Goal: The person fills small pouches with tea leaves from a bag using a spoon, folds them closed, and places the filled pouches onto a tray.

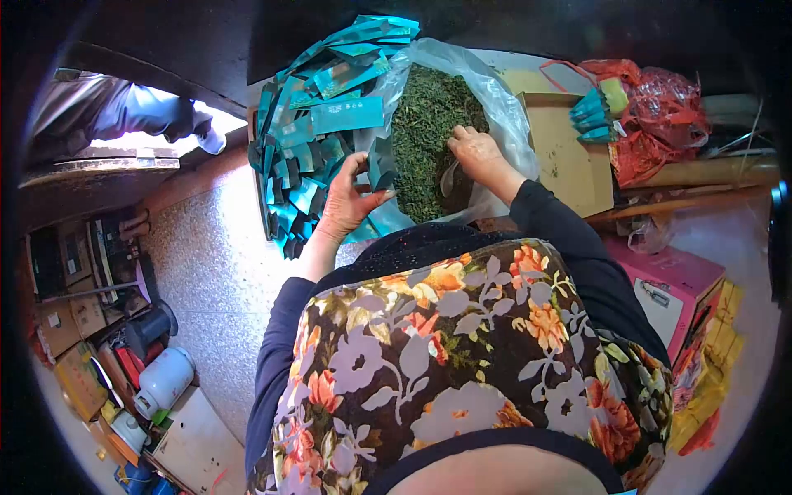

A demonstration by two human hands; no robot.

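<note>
My left hand (351,198) is closed around a small teal foil pouch (381,163), held upright at the left edge of the leaf pile. A heap of dark green dried leaves (425,115), which look like tea, fills a clear plastic bag (505,107) with its mouth spread wide. Over the right side of that heap, my right hand (480,155) has its fingers curled together, touching the leaves. Whatever is between these fingertips is hidden. To the left lies a big pile of teal pouches (309,124), some overlapping the bag's side.
Right of the bag is a shallow cardboard box (569,153), with several filled teal pouches (592,117) at its far corner. Red plastic bags (664,115) sit beyond it. A pink box (672,289) stands lower right. Another person's leg (136,111) shows at upper left.
</note>
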